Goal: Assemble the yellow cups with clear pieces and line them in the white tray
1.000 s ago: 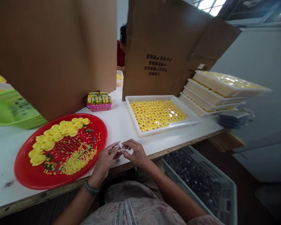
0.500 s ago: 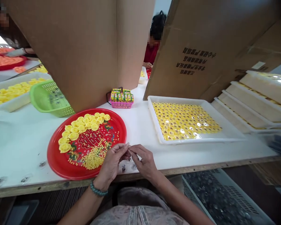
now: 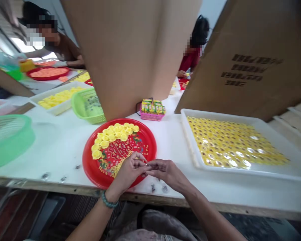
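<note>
My left hand (image 3: 129,170), with a green bead bracelet (image 3: 108,202) at its wrist, is closed in a pinch over the front right of a red round tray (image 3: 88,167). Fingertip to fingertip with it, my right hand (image 3: 167,173) is also pinched. Something tiny lies between the fingers, too small to name. Along the tray's far side are yellow cup-shaped pieces (image 3: 104,144). Small yellow bits (image 3: 116,169) form a heap in the tray, partly hidden by my left hand. Small clear pieces with dark centres (image 3: 165,188) rest on the table below my right hand.
A white tray (image 3: 190,150) of yellow pieces with shiny clear tops stands at the right. Behind are a pink basket (image 3: 152,116) of small packets, a light green basket (image 3: 89,112) and tall cardboard panels (image 3: 130,50). Two people work beyond, and a mint-green basket (image 3: 10,140) sits left.
The view has swung left, so the table things appear further right and another person shows at left. My hands stay together; the right fingers are straighter and the hands hide more of the small yellow bits.
</note>
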`<control>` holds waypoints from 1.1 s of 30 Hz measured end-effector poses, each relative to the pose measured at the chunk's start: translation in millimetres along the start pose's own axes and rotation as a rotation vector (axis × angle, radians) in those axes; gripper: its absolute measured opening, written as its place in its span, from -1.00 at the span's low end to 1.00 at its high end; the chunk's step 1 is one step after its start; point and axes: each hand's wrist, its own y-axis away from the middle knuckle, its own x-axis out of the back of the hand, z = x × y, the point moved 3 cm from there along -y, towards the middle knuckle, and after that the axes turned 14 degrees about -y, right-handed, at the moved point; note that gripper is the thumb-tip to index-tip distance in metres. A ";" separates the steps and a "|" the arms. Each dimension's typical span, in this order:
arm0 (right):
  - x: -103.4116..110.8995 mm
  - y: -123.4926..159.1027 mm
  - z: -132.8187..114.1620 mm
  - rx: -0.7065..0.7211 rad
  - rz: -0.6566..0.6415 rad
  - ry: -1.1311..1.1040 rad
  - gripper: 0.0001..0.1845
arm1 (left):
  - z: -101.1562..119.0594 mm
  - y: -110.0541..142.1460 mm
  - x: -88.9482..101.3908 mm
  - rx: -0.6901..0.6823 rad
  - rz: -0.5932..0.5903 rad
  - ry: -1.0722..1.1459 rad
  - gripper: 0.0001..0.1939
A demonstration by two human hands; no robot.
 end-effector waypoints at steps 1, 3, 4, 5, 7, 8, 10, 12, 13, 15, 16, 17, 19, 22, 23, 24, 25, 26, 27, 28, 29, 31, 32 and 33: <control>-1.8 -2.3 0.1 0.027 0.029 0.061 -0.72 | -2.4 0.4 1.8 0.016 0.011 0.021 -0.64; -5.2 -7.2 4.2 0.081 0.099 0.134 -0.73 | -6.2 1.4 6.8 0.036 0.023 0.040 -0.65; -6.6 -9.5 7.6 0.100 0.131 0.125 -0.73 | -6.8 2.1 11.3 0.038 0.024 0.027 -0.66; -7.4 -11.3 11.4 0.109 0.164 0.091 -0.72 | -6.3 3.0 18.7 0.030 0.036 -0.014 -0.67; -6.9 -13.5 17.7 0.111 0.228 0.010 -0.69 | -2.2 5.6 45.7 0.001 0.182 -0.211 -0.66; -5.6 -13.8 19.6 0.109 0.266 -0.020 -0.69 | 0.9 7.9 64.8 -0.004 0.313 -0.365 -0.66; -2.5 -13.4 21.1 0.098 0.325 -0.039 -0.70 | 7.1 15.8 107.6 0.048 0.667 -0.747 -0.66; -0.9 -13.2 21.9 0.074 0.335 -0.043 -0.70 | 8.8 21.4 140.9 0.140 0.814 -1.151 -0.63; -1.0 -13.4 22.8 0.063 0.328 -0.046 -0.69 | 7.5 22.3 152.1 0.162 0.814 -1.325 -0.61; -2.5 -14.3 26.2 0.059 0.298 -0.051 -0.68 | 0.3 22.3 164.6 0.188 0.750 -1.566 -0.59; -3.5 -14.7 28.5 0.069 0.281 -0.051 -0.67 | -4.2 22.1 166.8 0.193 0.716 -1.627 -0.60; -4.4 -14.9 31.0 0.082 0.267 -0.046 -0.67 | -8.7 22.1 167.2 0.195 0.693 -1.656 -0.62; -5.3 -14.8 36.0 0.104 0.249 -0.016 -0.68 | -15.9 23.0 164.6 0.185 0.674 -1.647 -0.67; -4.8 -13.7 40.8 0.107 0.241 0.046 -0.71 | -21.6 25.4 156.2 0.085 0.671 -1.577 -0.72; -4.6 -13.6 41.2 0.109 0.239 0.067 -0.73 | -22.3 25.7 152.1 0.015 0.666 -1.552 -0.73; -4.6 -13.7 41.1 0.115 0.235 0.088 -0.74 | -22.7 25.5 147.4 -0.071 0.659 -1.524 -0.73; -5.0 -14.0 40.5 0.125 0.229 0.110 -0.75 | -23.0 24.6 142.4 -0.156 0.649 -1.490 -0.73; -5.6 -14.7 39.7 0.138 0.222 0.136 -0.77 | -23.5 22.8 137.3 -0.222 0.632 -1.450 -0.72; -6.2 -15.4 38.8 0.152 0.218 0.162 -0.78 | -24.5 19.9 132.2 -0.254 0.605 -1.413 -0.73; -6.7 -16.3 38.2 0.165 0.217 0.187 -0.80 | -25.7 16.1 127.5 -0.252 0.573 -1.378 -0.74; -7.0 -17.1 37.8 0.177 0.218 0.209 -0.81 | -26.9 11.8 123.0 -0.229 0.536 -1.355 -0.76; -6.5 -18.2 37.8 0.194 0.231 0.248 -0.83 | -27.6 3.1 114.9 -0.177 0.460 -1.348 -0.82; -5.7 -18.5 38.0 0.199 0.237 0.265 -0.83 | -26.8 -0.4 111.7 -0.167 0.433 -1.355 -0.84; -4.5 -18.5 38.1 0.204 0.243 0.280 -0.84 | -25.4 -3.1 109.4 -0.169 0.416 -1.363 -0.84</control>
